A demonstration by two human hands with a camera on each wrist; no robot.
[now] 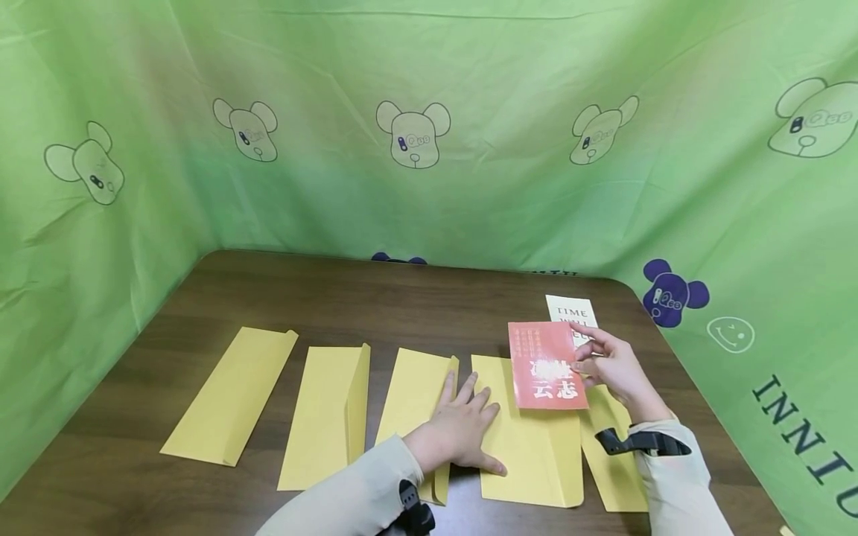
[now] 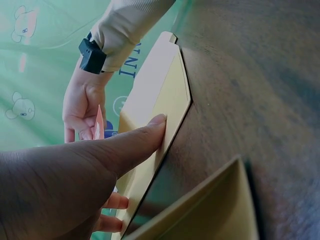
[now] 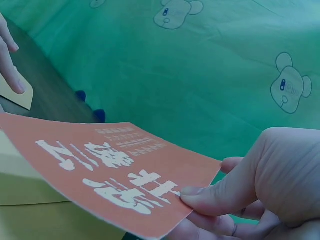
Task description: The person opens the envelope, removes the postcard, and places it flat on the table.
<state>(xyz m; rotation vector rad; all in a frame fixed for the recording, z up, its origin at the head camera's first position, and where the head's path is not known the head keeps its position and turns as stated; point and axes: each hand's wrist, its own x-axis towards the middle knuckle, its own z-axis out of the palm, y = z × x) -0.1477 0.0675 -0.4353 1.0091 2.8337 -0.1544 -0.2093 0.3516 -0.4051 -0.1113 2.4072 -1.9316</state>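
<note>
Nearest the viewer are 2 sleeves, each bearing 1 black wrist device (image 1: 653, 443), and 2 hands. The left hand (image 1: 459, 428), left of the grip and nearer, is flat with fingers spread; its thumb rests on 1 wide envelope (image 1: 529, 461). The right hand (image 1: 617, 365) forms the grip: thumb and fingers pinch 1 red card (image 1: 546, 353) by its right-hand edge. The card extends left from the grip, held over the far end of the wide envelope. Its long axis appears to run near to far, with the large white characters at the near end and the small print at the far end. Yellow envelopes total 5, the wide envelope included. Of the other 4, 1 narrow envelope (image 1: 617, 461) lies on the near side of the grip, partly covered by the right arm; 3 slim envelopes (image 1: 322, 417) lie left of the grip, beyond the wide envelope, long axes mainly near to far. Just past the grip lies 1 white card (image 1: 570, 307), partly hidden by hand and red card, "TIME" legible. All envelopes rest on 1 brown table (image 1: 375, 298). Farthest is the green cloth (image 1: 469, 216), showing 5 pale outlined bear heads (image 1: 413, 134).
</note>
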